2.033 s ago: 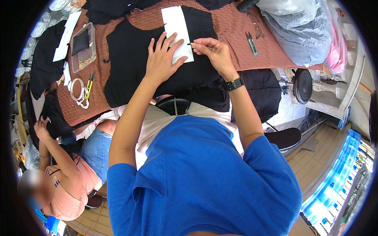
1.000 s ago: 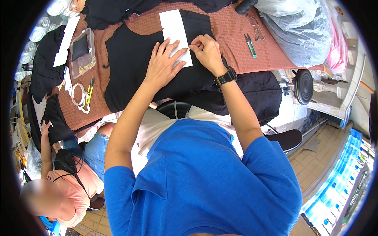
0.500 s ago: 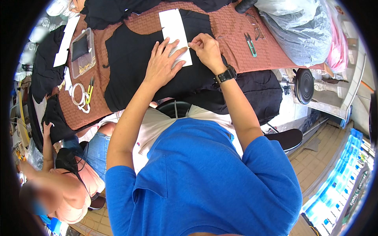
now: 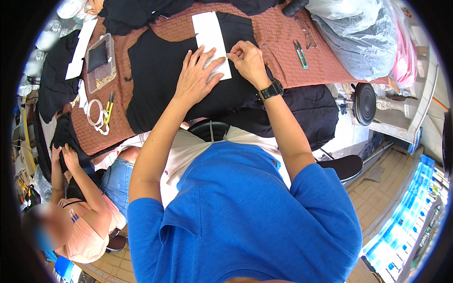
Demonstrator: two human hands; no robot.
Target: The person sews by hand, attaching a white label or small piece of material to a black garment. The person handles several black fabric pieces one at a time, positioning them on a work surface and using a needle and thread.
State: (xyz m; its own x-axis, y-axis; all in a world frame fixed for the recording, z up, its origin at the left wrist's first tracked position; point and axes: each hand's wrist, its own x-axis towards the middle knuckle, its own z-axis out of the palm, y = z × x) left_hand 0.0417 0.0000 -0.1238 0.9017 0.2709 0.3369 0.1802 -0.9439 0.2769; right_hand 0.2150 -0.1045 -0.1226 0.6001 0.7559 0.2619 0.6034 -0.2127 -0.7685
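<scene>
A white card strip (image 4: pixel 208 29) with small notches along its left edge lies on a flat piece of black fabric (image 4: pixel 158 66). My left hand (image 4: pixel 196 78) rests flat on the card's lower part, fingers spread. At the card's right edge is my right hand (image 4: pixel 250 61), its thumb and fingertips closed in a pinch. A tiny pale bit shows at those fingertips, too small to name. The right wrist wears a black watch (image 4: pixel 270 90).
Left on the brown tablecloth (image 4: pixel 127 113) are a clear plastic box (image 4: pixel 113 52), yellow snips (image 4: pixel 109 106) and a white tape roll (image 4: pixel 93 109). Green-handled snips (image 4: pixel 302 60), eyeglasses (image 4: pixel 309 37) and plastic-wrapped bundles (image 4: pixel 354 37) lie right. A co-worker (image 4: pixel 94 231) handles black cloth at lower left.
My hands and the card stay nearly in place, the pinch still at the card's edge. The co-worker's second hand has come up to the black cloth beside the first.
</scene>
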